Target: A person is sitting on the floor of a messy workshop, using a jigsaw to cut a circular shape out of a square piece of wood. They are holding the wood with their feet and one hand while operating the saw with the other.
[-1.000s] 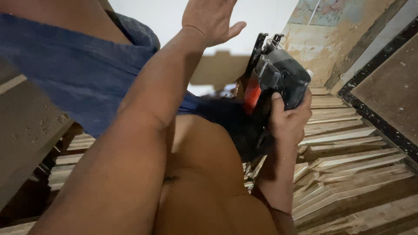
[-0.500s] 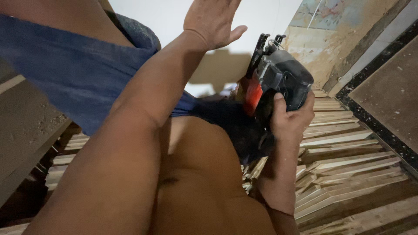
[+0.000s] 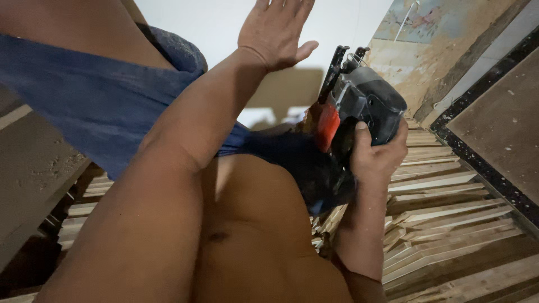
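My left hand [image 3: 275,28] is raised to the top of the view, fingers spread flat against a white panel [image 3: 213,28], holding nothing. My right hand [image 3: 377,157] is wrapped around the handle of a black power saw with a red-orange part [image 3: 359,106], held upright at the centre right. The saw's metal blade guard points upward. Just left of the saw a blue cloth [image 3: 95,106] hangs across the left and middle of the view. My bare arm and body fill the lower middle.
Stacks of thin wooden strips [image 3: 449,224] lie across the floor at lower right and lower left. A dark-edged wooden board [image 3: 505,123] leans at the right. A grey dusty board [image 3: 28,168] stands at the left. A brown panel [image 3: 286,87] sits behind the saw.
The saw in my right hand has drifted slightly to the right. My left hand stays flat on the white panel.
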